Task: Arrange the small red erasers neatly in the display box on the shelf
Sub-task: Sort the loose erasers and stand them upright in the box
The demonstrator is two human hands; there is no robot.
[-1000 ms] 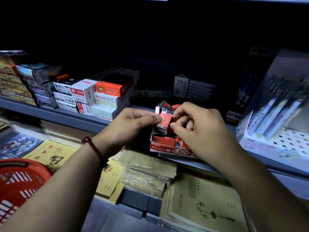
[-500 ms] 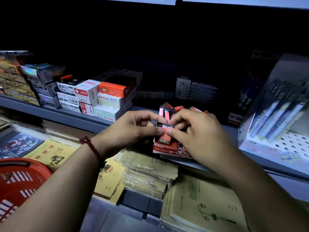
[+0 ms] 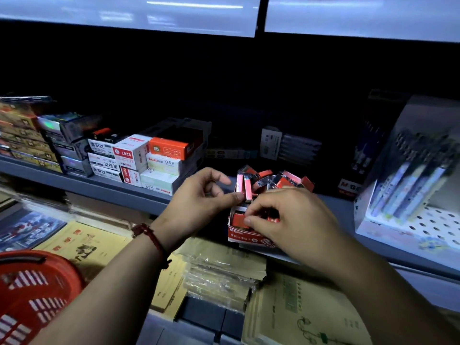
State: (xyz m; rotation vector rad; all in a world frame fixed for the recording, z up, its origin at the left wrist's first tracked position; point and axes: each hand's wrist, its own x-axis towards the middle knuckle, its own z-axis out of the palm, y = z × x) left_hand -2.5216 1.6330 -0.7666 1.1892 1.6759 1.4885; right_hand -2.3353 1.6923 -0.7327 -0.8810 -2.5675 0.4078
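The red display box [image 3: 245, 237] sits at the front edge of the grey shelf [image 3: 112, 189]. Small red erasers [image 3: 283, 179] lie in a loose heap at its back, and two stand upright [image 3: 245, 186] at its left side. My left hand [image 3: 199, 199] is beside the box, its thumb tip touching the upright erasers and its other fingers loosely curled away from them. My right hand [image 3: 288, 220] reaches down into the front of the box. Its thumb and curled fingers pinch a red eraser [image 3: 272, 218] lying there. The hand hides much of the box.
Stacked stationery boxes [image 3: 154, 158] fill the shelf to the left. A white pen display stand [image 3: 410, 195] is on the right. On the lower level lie yellow notebooks [image 3: 82, 247] and wrapped packs [image 3: 224, 275]. A red basket [image 3: 34, 295] is at the bottom left.
Both hands held one red eraser above the box. My right hand has lowered it into the front of the box, and my left hand let go and now touches the upright erasers.
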